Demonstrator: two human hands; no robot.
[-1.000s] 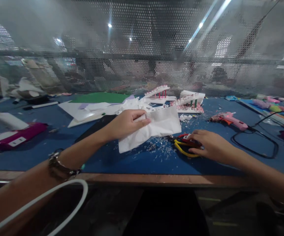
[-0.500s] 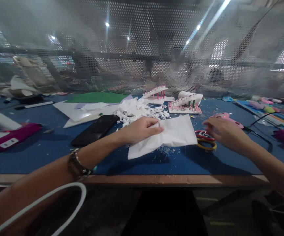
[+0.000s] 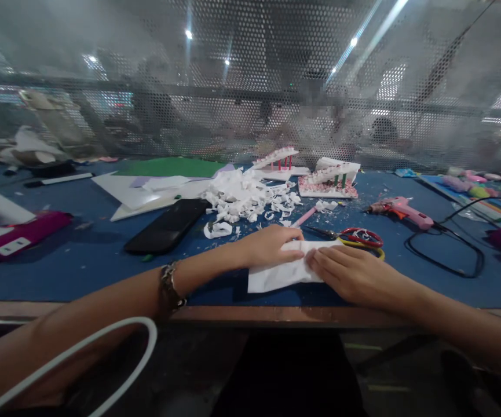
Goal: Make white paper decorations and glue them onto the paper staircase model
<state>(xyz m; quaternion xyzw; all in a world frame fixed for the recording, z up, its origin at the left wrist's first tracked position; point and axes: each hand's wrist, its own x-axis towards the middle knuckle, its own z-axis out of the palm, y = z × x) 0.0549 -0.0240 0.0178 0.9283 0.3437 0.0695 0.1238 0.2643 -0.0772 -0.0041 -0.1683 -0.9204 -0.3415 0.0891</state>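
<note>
My left hand (image 3: 271, 249) pinches a folded sheet of white paper (image 3: 271, 278) by its upper edge, close to the table's front edge. From the other side my right hand (image 3: 354, 269) closes over the right part of the same sheet, its fingertips near my left thumb. Just behind the paper lies a pair of scissors (image 3: 363, 236) with red and yellow handles, partly hidden by my right hand. A pink stick (image 3: 306, 216) rests beyond my left fingers.
A heap of white paper scraps (image 3: 241, 194) lies behind my hands. Left of it is a black phone (image 3: 167, 226); to the right, a pink glue gun (image 3: 404, 211) with a black cable. Two small models (image 3: 328, 182) stand at the back, and green sheet (image 3: 172, 168) lies at back left.
My right hand has left the glue gun's side and come left onto the paper. The paper, raised before, is now lower and nearer the table edge, uncovering the pink stick and scissors.
</note>
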